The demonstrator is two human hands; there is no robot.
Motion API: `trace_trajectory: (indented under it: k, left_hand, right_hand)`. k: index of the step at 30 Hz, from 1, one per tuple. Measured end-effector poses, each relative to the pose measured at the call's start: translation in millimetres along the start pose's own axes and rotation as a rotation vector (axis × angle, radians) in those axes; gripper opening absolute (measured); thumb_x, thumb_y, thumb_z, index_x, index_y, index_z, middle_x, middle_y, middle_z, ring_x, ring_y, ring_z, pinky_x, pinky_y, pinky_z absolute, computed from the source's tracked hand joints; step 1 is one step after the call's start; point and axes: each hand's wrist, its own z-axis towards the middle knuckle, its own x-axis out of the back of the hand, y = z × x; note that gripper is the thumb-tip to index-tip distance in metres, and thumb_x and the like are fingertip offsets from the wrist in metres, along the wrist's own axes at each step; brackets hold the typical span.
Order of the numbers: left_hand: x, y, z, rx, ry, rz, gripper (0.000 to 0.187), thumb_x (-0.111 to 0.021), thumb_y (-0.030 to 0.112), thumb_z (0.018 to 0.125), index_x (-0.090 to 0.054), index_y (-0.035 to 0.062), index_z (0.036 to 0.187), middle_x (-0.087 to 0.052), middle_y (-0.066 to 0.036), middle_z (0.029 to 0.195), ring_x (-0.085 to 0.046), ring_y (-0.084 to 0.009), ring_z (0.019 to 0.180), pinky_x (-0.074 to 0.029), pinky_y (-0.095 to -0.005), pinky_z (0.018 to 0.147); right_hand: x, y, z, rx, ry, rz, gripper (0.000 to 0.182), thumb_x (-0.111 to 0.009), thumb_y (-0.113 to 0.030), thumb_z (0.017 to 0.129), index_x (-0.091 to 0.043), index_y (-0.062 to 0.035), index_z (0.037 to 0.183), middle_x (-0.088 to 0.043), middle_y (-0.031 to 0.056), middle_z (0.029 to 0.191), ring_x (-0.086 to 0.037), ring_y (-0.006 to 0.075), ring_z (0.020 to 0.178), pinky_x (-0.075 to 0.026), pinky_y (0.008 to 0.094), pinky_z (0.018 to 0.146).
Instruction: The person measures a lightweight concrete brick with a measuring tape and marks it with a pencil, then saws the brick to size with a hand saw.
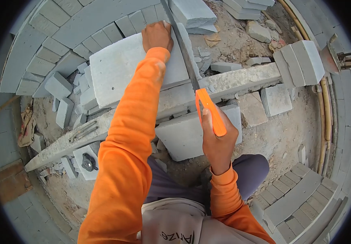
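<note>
A: Quick q, what're the hands doing?

B: Right hand (220,142) is gripping the saw (186,59) by its orange handle (213,116), just right of ctr. Left hand (157,37) is bearing on the grey block (116,69), upper ctr, fingers looking curled; can't tell if they're gripping an edge or only pressing.

A: And the block's sitting where?

B: Left of ctr to upper ctr, its near edge lying over the concrete beam (248,79). The saw's blade is crossing the block near its right end, leaving a narrow strip on the right. Can't tell if it's biting in yet.

A: Tips for sawing it well, asap?

B: IMO: keep the left hand steadying the block, but a bit further left, b/c the thumb side is sitting v. close to the blade. Long, even strokes, light pressure, wrist in line w/ the blade. Ease off near the end so the strip isn't snapping early.

A: Which way's the saw pointing?

B: Away from the person: handle's sitting nearest the body, blade's running up & slightly left to the top edge of the frame. So its long axis is approx. vertical in view, leaning left at the top.

A: Block's axis?

B: Roughly L–R, rising a bit toward the right, so the blade's going across it, not along.
</note>
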Motion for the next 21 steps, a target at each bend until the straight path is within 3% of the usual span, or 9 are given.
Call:
trace_trajectory:
  k: [1, 5, 8, 11, 14, 18, 21]
  left_hand:
    - [2.1, 3.0, 3.0, 0.033, -0.001, -0.026, 0.031, -0.051, 0.019, 0.099, -0.069, 0.0001, 0.083, -0.072, -0.019, 0.09, -0.066, -0.0381, 0.092, -0.051, -0.0473, 0.086]
    - [5.3, 7.5, 4.8, 0.064, 0.033, -0.067, 0.034, -0.05, 0.021, 0.1, -0.069, -0.0005, 0.082, -0.071, -0.021, 0.091, -0.065, -0.039, 0.092, -0.051, -0.048, 0.086]
    - [2.2, 9.5, 1.8, 0.098, 0.046, -0.104, 0.035, -0.049, 0.021, 0.101, -0.07, -0.0004, 0.082, -0.071, -0.021, 0.092, -0.065, -0.0397, 0.092, -0.051, -0.0488, 0.087]
    - [8.0, 12.0, -2.3, 0.12, 0.032, -0.128, 0.032, -0.049, 0.018, 0.101, -0.071, 0.0008, 0.085, -0.071, -0.02, 0.093, -0.065, -0.04, 0.094, -0.05, -0.0497, 0.089]
    - [0.0, 2.1, 4.5, 0.046, 0.014, 0.013, 0.026, -0.05, 0.014, 0.099, -0.07, 0.0018, 0.087, -0.071, -0.018, 0.094, -0.066, -0.0387, 0.094, -0.051, -0.0482, 0.088]
    - [-0.9, 5.4, 3.9, -0.003, -0.023, 0.102, 0.016, -0.054, 0.009, 0.095, -0.068, 0.0026, 0.09, -0.071, -0.016, 0.094, -0.067, -0.0362, 0.093, -0.053, -0.0454, 0.085]
    - [-5.7, 10.5, 1.2, 0.12, 0.052, -0.056, 0.014, -0.055, 0.008, 0.093, -0.067, 0.0029, 0.088, -0.071, -0.015, 0.093, -0.066, -0.0361, 0.093, -0.053, -0.045, 0.084]
  right_hand:
    - [3.0, 6.7, -3.0, -0.007, 0.006, -0.009, 0.031, -0.064, -0.009, 0.096, -0.066, 0.0076, 0.123, -0.067, 0.0136, 0.079, -0.063, 0.0131, 0.065, -0.052, 0.0275, 0.064]
    - [55.1, 37.7, -132.1, 0.04, 0.042, -0.232, 0.033, -0.063, -0.009, 0.097, -0.065, 0.0118, 0.123, -0.075, 0.0198, 0.099, -0.074, 0.0199, 0.09, -0.056, 0.0296, 0.081]
    - [52.9, 32.1, -123.9, 0.048, 0.042, -0.146, 0.033, -0.062, -0.008, 0.097, -0.065, 0.0129, 0.121, -0.074, 0.0227, 0.109, -0.074, 0.0232, 0.1, -0.056, 0.0314, 0.087]
    - [7.1, 5.3, -21.7, -0.077, 0.002, -0.006, 0.032, -0.063, -0.009, 0.098, -0.065, 0.0082, 0.124, -0.072, 0.0152, 0.091, -0.067, 0.0133, 0.076, -0.053, 0.0262, 0.072]
    - [6.0, 14.6, -11.5, -0.045, 0.001, 0.022, 0.031, -0.063, -0.009, 0.098, -0.065, 0.0057, 0.125, -0.067, 0.012, 0.083, -0.058, 0.0105, 0.069, -0.05, 0.0257, 0.066]
    - [53.3, 39.3, -119.2, 0.059, 0.054, -0.176, 0.034, -0.064, -0.013, 0.097, -0.066, 0.0088, 0.124, -0.075, 0.0192, 0.102, -0.072, 0.0169, 0.087, -0.055, 0.0276, 0.077]
    - [63.4, 37.5, -153.6, -0.01, 0.04, -0.154, 0.036, -0.065, -0.015, 0.097, -0.066, 0.0103, 0.123, -0.074, 0.0228, 0.113, -0.074, 0.0213, 0.098, -0.056, 0.0296, 0.083]
